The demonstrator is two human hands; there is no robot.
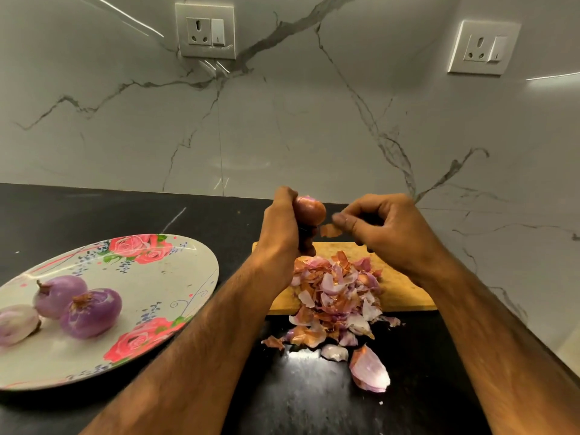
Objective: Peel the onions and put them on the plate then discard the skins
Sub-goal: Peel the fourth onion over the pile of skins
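Unpeeled onion, brown-red skin still on, held above the far edge of the wooden cutting board. My left hand grips it, fingers curled round its near side. My right hand, just beside it, pinches a torn flake of skin between thumb and forefinger; motion blur hides whether the flake is still joined to the onion.

Below my hands, a heap of onion skins covers the board's near left part and spills over its front edge onto the black countertop. One large pale purple onion layer lies apart, nearest to me.

To the left, a floral plate with pink roses holds three peeled onions, grouped at its left side: one at the back, one touching it in front, and a paler one at the frame edge.

Behind, a white marble-veined wall carries two sockets with switches, left and right.
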